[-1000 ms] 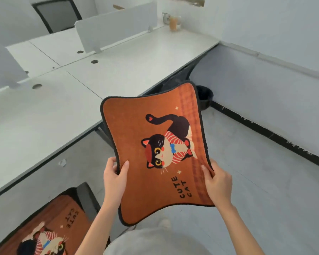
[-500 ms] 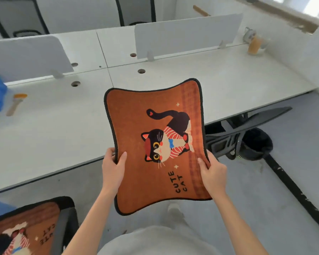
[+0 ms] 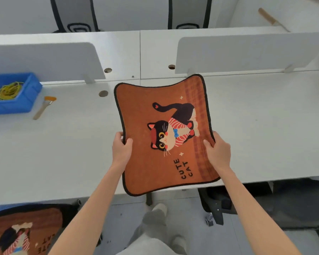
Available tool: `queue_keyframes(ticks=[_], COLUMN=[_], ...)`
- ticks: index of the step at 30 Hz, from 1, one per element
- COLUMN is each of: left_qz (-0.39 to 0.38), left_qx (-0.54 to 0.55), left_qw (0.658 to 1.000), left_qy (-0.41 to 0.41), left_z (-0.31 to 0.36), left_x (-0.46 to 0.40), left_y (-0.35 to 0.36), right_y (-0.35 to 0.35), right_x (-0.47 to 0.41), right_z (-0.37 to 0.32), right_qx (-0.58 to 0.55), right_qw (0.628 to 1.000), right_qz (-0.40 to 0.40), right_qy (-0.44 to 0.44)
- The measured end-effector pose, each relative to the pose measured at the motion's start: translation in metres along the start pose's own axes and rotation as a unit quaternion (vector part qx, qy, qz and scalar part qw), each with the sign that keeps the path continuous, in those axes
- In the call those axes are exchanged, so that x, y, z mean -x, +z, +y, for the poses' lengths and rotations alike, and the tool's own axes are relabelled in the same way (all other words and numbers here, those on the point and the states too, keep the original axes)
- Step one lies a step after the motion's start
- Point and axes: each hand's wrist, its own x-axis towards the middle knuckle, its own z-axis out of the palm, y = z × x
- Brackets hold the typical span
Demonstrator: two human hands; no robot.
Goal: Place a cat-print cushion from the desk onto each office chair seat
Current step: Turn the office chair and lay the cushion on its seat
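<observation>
I hold an orange cat-print cushion [image 3: 145, 159] with black trim and the words CUTE CAT flat in the air above the front edge of the white desk [image 3: 63, 153]. My left hand [image 3: 121, 150] grips its left edge and my right hand [image 3: 218, 151] grips its right edge. A second cat-print cushion [image 3: 20, 234] lies on an office chair seat at the bottom left. A black office chair [image 3: 293, 205] stands at the lower right, partly under the desk; its seat is dark and hard to make out.
A blue bin [image 3: 24, 102] with yellow cord sits at the desk's left, with a brush [image 3: 43, 107] beside it. White divider panels [image 3: 247, 52] stand along the desk's middle. Two chair backs [image 3: 188, 13] show beyond the desk. Grey floor lies under my feet.
My view has swung left and down towards the desk. The cushion stays held in both hands. The blue bin and brush have come into view, and the black chair now sits at the lower right.
</observation>
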Motion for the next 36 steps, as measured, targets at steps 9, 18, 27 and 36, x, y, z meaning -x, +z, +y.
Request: queue_keyframes(ticks=[9, 18, 27, 36], left_qz=[-0.025, 0.017, -0.170, -0.586], left_qx=[-0.101, -0.202, -0.219, -0.239], left_qw=[0.988, 0.975, 0.952, 0.751], left_qy=[-0.110, -0.092, 0.131, 0.188], left_z=[-0.037, -0.069, -0.029, -0.015], left_x=[-0.109, -0.113, -0.074, 0.069], left_y=[0.033, 0.035, 0.117, 0.226], right_y=[0.053, 0.061, -0.040, -0.177], right_x=[-0.083, -0.072, -0.029, 0.114], right_z=[0.039, 0.072, 0.059, 0.122], right_qx=[0.086, 0.172, 0.070, 0.039], right_qw=[0.985, 0.967, 0.976, 0.804], right_qz=[-0.046, -0.083, 0.106, 0.417], right_qy=[0.139, 0.169, 0.178, 0.423])
